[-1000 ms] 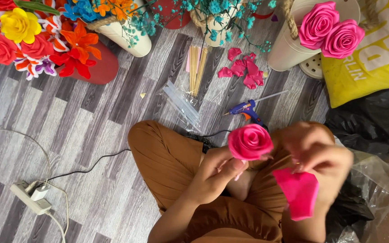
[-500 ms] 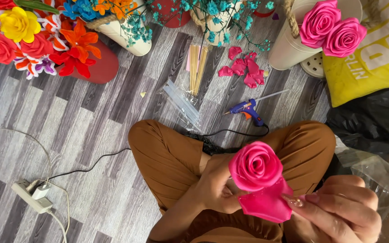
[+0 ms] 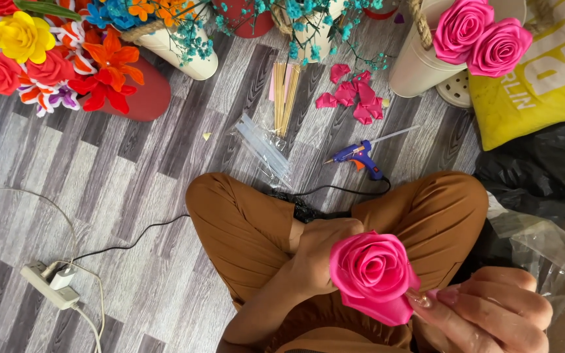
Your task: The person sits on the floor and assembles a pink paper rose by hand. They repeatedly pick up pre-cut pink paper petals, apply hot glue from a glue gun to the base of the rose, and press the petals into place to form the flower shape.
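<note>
A power strip [image 3: 50, 284] lies on the grey plank floor [image 3: 132, 189] at left. The left hand [image 3: 318, 255] grips a pink foam rose [image 3: 371, 274] from below, above crossed legs, while the right hand [image 3: 492, 310] pinches its outer petal. A blue glue gun [image 3: 358, 157] rests beyond.

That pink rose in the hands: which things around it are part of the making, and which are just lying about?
In use: pink rose, held by left hand and right hand; loose petals; blue glue gun; glue sticks; wooden sticks.

Lying about: yellow cushion, power strip, finished flower pots.
</note>
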